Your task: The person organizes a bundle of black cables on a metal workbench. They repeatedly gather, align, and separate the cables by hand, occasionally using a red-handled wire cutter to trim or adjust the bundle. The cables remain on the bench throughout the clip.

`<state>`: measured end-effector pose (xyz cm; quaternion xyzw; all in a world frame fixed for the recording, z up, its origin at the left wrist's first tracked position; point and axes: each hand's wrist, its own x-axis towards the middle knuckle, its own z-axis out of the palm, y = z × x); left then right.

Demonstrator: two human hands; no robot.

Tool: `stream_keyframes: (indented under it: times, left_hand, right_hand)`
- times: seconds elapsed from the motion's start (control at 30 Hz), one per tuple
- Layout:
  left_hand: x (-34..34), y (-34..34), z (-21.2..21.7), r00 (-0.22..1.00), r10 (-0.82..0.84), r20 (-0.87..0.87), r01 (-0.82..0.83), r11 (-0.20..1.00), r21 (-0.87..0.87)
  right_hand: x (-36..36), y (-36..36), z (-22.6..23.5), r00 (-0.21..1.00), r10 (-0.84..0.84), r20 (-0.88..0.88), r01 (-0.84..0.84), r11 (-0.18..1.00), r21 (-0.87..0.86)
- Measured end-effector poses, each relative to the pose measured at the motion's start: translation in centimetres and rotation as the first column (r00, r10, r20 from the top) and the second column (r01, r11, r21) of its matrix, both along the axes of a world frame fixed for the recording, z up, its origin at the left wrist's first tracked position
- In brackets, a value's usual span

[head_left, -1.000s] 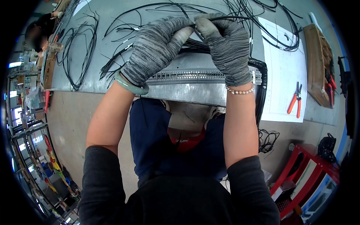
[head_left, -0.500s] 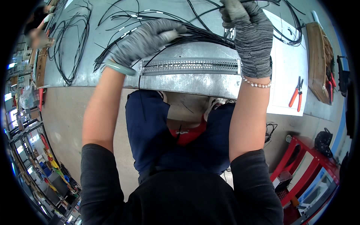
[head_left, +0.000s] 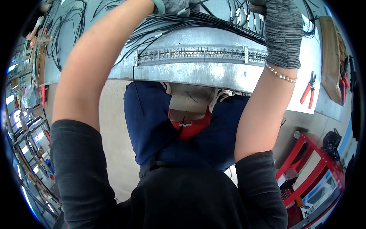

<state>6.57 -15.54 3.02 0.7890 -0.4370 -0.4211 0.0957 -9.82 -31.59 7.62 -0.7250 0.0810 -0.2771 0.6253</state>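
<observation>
At the top edge, my left hand [head_left: 179,6], in a grey striped glove, reaches over a bundle of black wires [head_left: 213,23]. Its visible fingers curl around a black wire with a white label, though the top edge cuts off part of the hand. My right hand [head_left: 283,32], gloved alike, is at the bundle's right end. Its fingers bend inward near the labelled wire ends, and what they hold is hidden. Below the bundle lies a long grey terminal block strip [head_left: 198,54] on the metal table. One black wire [head_left: 137,91] hangs from its left end over the table edge.
Red-handled pliers [head_left: 308,91] lie on a white paper sheet [head_left: 301,105] at the right. Beyond stands a brown open box [head_left: 329,57] with tools. Loose wire coils [head_left: 57,34] spread on the left of the table. A red cart [head_left: 316,156] stands at lower right.
My left hand has moved up and right, further across the table. My right hand has shifted right and up, and the wire bundle now stretches further right. The head view has shifted slightly.
</observation>
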Motion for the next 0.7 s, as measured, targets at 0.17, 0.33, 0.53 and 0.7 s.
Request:
stream_keyframes:
  times: [0.17,0.33,0.53,0.7]
  left_hand:
    - [0.1,-0.5,-0.6,0.966,-0.147,0.212,0.135,0.988,0.072]
    - [-0.1,-0.3,-0.8,0.993,-0.085,0.085,0.076,0.992,0.102]
    - [-0.4,0.0,-0.9,0.999,0.022,0.031,-0.023,0.999,0.034]
    - [-0.9,-0.1,-0.1,0.997,0.039,0.072,-0.043,0.998,0.043]
  right_hand:
    - [-0.2,-0.4,0.8,0.985,-0.167,-0.045,0.167,0.986,-0.002]
    - [-0.2,-2.7,-0.5,0.993,-0.107,0.055,0.099,0.986,0.134]
    - [0.2,-3.3,-0.8,0.924,-0.378,0.055,0.357,0.907,0.222]
    - [0.3,-4.3,-1.2,0.917,-0.390,0.079,0.366,0.906,0.213]
